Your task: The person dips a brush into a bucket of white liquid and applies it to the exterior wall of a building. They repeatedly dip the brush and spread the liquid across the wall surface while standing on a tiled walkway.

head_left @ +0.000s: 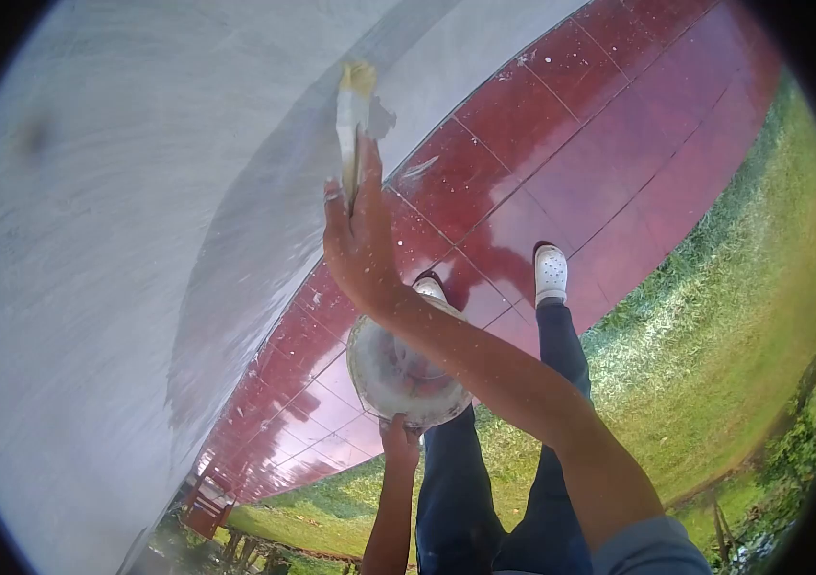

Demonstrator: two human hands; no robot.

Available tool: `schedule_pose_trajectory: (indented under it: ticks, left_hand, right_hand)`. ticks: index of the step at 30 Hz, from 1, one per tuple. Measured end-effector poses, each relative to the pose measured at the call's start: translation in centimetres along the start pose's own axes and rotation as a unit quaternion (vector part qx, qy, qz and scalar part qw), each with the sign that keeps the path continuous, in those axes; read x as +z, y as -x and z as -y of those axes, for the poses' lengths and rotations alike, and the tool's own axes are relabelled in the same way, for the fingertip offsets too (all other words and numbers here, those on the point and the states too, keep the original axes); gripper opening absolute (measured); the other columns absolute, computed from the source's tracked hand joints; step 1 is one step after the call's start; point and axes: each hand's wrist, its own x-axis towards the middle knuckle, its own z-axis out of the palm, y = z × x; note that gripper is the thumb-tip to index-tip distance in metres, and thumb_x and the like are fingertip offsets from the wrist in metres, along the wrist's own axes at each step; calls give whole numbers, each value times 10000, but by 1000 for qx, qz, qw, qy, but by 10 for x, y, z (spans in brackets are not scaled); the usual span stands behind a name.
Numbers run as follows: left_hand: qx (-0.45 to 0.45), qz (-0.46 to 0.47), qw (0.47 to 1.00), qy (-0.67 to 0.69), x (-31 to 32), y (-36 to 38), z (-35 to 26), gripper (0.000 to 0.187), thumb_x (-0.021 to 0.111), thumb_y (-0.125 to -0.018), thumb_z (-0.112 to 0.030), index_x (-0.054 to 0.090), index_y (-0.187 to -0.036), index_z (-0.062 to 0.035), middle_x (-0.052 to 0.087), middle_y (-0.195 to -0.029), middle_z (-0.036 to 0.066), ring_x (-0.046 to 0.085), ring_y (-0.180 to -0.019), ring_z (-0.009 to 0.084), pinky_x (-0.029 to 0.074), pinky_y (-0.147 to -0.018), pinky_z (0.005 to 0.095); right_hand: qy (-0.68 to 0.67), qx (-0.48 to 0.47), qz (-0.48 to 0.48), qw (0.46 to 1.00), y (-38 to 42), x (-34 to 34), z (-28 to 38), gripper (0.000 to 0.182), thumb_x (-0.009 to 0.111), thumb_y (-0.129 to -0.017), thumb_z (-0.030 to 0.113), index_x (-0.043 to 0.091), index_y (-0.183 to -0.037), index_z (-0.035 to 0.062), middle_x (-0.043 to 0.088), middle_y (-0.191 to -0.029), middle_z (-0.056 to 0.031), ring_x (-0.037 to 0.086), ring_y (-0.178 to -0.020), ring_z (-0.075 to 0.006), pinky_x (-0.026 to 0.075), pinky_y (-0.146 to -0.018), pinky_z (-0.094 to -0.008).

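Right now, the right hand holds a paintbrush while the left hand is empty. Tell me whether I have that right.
Not quite: the left hand isn't empty. The head view shows it holding a round bowl by the rim. The right hand does hold a paintbrush.

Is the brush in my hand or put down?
In hand: your right hand grips the brush, its yellowish bristles pointing away from you. Whether they touch the wall, I can't tell.
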Motion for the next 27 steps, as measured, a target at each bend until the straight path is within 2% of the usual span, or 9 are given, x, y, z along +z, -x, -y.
schedule_pose_trajectory:
  ticks: [1, 4, 7, 12, 13, 18, 20, 22, 27]
  left_hand:
    - [5, 6, 1000, -1, 2, 0, -9, 584, 545, -831, -32, 340, -1375, -84, 458, -1300, 154, 544, -1135, 325, 549, -860, 512]
    - [24, 17, 999, -41, -37, -24, -13, 582, 538, -841, -35, 339, -1385, -87, 452, -1315, 148, 518, -1178, 323, 531, -891, 508]
    - [12, 3, 1000, -14, -32, -22, -25, 641, 558, -805, -37, 328, -1400, -108, 434, -1358, 135, 491, -1218, 342, 484, -956, 556]
    - [8, 1, 1000, -7, -36, -31, -24, 642, 558, -818, -37, 321, -1410, -113, 435, -1357, 136, 491, -1214, 342, 487, -941, 553]
    - [2, 1, 1000, 8, -37, -31, -21, 629, 552, -843, -39, 314, -1421, -110, 433, -1358, 143, 502, -1200, 340, 500, -920, 546]
    - [-10, -7, 1000, -5, -25, -26, -12, 628, 553, -834, -37, 320, -1412, -115, 444, -1350, 124, 509, -1194, 338, 514, -887, 538]
    - [-23, -4, 1000, 2, -33, -33, 1, 630, 555, -828, -35, 321, -1408, -116, 449, -1343, 119, 512, -1188, 339, 516, -880, 536]
    - [-39, -9, 999, -29, -41, -41, 10, 626, 559, -821, -34, 331, -1397, -123, 468, -1315, 114, 518, -1176, 336, 514, -884, 534]
    - [-20, -37, 999, -17, -18, -36, 12, 622, 551, -824, -20, 336, -1397, -131, 471, -1302, 122, 522, -1168, 329, 518, -873, 542]
  right_hand:
    - [45, -89, -3, 995, 40, 23, -20, 625, 452, -956, 21, 123, -1487, -1, 470, -1315, -358, 677, -864, -381, 523, -742, -404]
    - [-60, 241, 328, 912, 97, 10, -7, 615, 510, -929, 44, 247, -1484, 59, 575, -1234, -283, 681, -911, -342, 526, -792, -415]
    - [-52, 104, 413, 903, 90, -19, -27, 515, 486, -982, 138, 335, -1471, 84, 547, -1302, -220, 624, -1076, -249, 482, -906, -368]
    - [-88, 221, 168, 957, -19, -111, 9, 466, 533, -955, 108, 442, -1412, 107, 478, -817, 48, 399, -629, -24, 333, -523, -189]
    - [-73, 140, 45, 986, -35, -122, 15, 440, 530, -958, 108, 459, -1392, 115, 437, -753, 75, 333, -589, 2, 263, -472, -167]
    - [54, -235, -165, 956, -90, -134, 2, 372, 512, -970, 111, 475, -1319, -13, 550, -806, -38, 401, -537, -105, 377, -499, -253]
    - [215, -349, -71, 909, -97, -123, -50, 378, 544, -950, 128, 491, -1317, 49, 592, -834, -98, 486, -487, -210, 449, -492, -306]
    - [380, -297, 117, 868, -93, -117, -122, 436, 571, -918, 130, 492, -1347, 153, 621, -862, -123, 607, -597, -283, 523, -545, -357]
    - [458, -113, 143, 870, -85, -137, -219, 374, 578, -900, 112, 561, -1269, 169, 663, -891, -137, 644, -742, -322, 525, -645, -418]
